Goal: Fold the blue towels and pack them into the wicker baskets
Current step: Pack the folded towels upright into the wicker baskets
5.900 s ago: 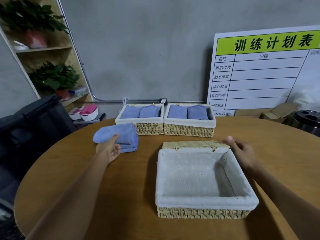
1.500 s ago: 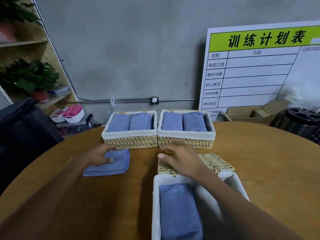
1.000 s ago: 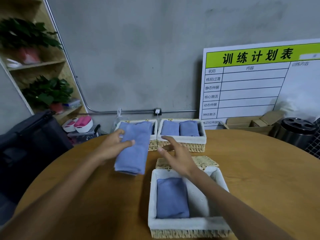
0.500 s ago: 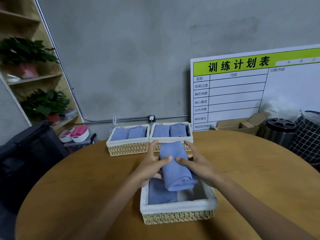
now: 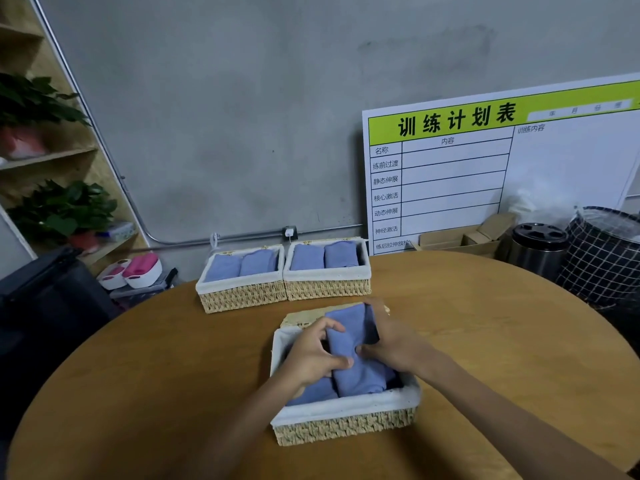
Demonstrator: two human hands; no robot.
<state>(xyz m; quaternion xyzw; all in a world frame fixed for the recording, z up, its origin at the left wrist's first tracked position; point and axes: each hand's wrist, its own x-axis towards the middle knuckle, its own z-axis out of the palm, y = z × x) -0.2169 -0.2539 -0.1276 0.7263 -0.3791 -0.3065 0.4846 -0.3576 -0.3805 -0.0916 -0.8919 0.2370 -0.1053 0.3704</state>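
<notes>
1. A white-lined rectangular wicker basket (image 5: 346,422) sits at the near middle of the round brown wooden surface (image 5: 173,375), its woven lid (image 5: 301,317) lying behind it.
2. The left hand (image 5: 313,356) curls its fingers and thumb round the left edge of a folded blue towel (image 5: 356,355), which lies partly inside this basket (its far end rises over the back rim).
3. The right hand (image 5: 391,341) grips the same towel from the right, thumb pressed on top.
4. A second folded blue towel (image 5: 313,394) lies in the basket's left half, beside the held one and mostly hidden by the left hand.
5. Two more lined wicker baskets, the left (image 5: 242,292) and the right (image 5: 329,284), stand touching side by side at the far edge, each holding two folded blue towels.
</notes>
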